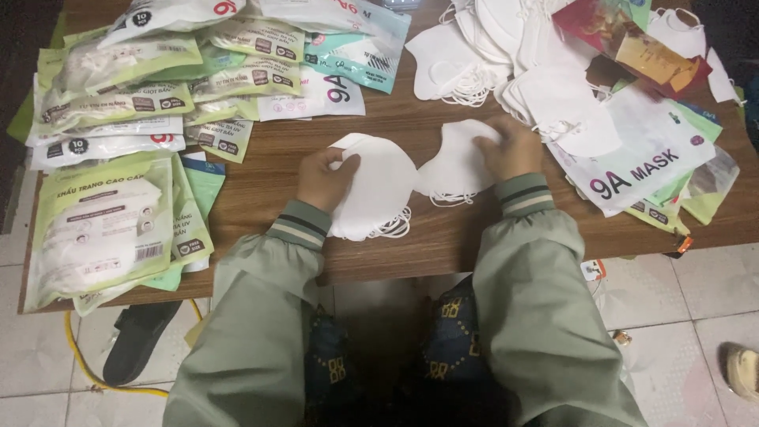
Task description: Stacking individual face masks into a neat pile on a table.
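Seen lowest in frame: sage-green jacket sleeves (261, 332) reaching up to a brown wooden table (443, 237). Left hand (322, 179) clamped on a stack of white folded face masks (378, 190) at centre, steadying it. Right hand (512, 148) pinching another white mask (455, 162) just beside. Sealed green-and-white mask packets (103, 221) piled upper left; loose white masks (506, 47) heaped upper right, within reach.

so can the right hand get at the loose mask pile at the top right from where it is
Probably yes. The right hand rests on a white mask on the table, and the loose mask pile lies just beyond it, uncovered on the near side, with nothing between.
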